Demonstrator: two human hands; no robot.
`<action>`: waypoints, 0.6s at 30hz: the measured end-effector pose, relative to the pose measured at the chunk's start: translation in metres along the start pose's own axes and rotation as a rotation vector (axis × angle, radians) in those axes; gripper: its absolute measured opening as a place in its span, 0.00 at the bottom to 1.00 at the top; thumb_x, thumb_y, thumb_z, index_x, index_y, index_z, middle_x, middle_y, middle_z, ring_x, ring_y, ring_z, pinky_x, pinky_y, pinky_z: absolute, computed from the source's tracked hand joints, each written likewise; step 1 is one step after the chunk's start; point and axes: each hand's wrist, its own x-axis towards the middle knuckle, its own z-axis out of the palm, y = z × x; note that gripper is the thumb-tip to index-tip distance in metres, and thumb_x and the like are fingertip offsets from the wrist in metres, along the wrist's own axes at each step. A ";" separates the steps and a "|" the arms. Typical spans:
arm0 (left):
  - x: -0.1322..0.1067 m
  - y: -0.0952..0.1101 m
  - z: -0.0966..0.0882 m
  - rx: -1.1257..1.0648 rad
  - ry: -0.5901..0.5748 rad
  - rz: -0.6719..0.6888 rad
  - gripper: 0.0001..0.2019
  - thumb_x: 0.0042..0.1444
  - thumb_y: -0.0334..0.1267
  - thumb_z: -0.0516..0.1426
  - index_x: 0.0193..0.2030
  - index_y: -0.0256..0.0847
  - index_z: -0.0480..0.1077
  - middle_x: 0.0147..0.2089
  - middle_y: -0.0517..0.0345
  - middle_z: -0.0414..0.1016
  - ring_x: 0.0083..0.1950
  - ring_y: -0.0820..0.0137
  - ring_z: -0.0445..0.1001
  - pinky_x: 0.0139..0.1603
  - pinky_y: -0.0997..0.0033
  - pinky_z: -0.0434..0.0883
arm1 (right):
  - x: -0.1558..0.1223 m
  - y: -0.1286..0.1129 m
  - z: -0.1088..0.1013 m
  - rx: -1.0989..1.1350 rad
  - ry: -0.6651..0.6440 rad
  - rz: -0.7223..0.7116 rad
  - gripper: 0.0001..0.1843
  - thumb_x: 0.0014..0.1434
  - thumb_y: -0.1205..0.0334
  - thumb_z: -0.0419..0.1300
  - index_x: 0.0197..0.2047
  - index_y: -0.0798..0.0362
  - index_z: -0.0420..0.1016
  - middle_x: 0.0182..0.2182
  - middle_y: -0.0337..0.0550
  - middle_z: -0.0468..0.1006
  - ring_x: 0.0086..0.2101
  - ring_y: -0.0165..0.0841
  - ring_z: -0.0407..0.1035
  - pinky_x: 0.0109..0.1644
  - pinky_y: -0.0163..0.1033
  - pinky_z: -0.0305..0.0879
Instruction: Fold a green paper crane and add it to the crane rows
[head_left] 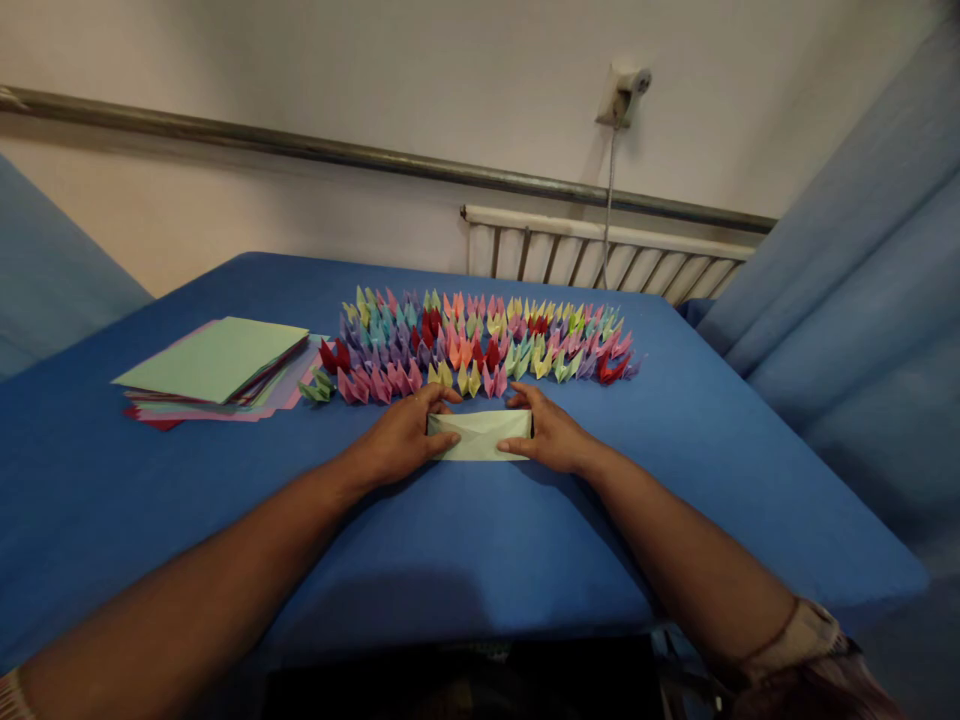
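- Head view: the pale green folded paper (480,435) lies flat on the blue bench (480,540), midway between both hands.
- The left hand (401,440) pinches its left end, thumb at the near edge and fingers curled over the far edge. The right hand (551,435) mirrors this on the right end, likely so the strip stays flat and cannot slide.
- The rows of coloured folded pieces (480,340) stand just behind, out of the hands' way.
- The stack of paper sheets (217,365) sits apart on the left.
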 end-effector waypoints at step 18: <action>0.000 0.007 0.014 -0.692 0.099 -0.223 0.18 0.48 0.48 0.65 0.40 0.36 0.76 0.29 0.53 0.80 0.25 0.71 0.72 0.29 0.71 0.70 | 0.000 -0.017 0.006 0.836 0.255 0.131 0.21 0.43 0.46 0.71 0.33 0.54 0.77 0.28 0.39 0.79 0.26 0.30 0.69 0.31 0.37 0.65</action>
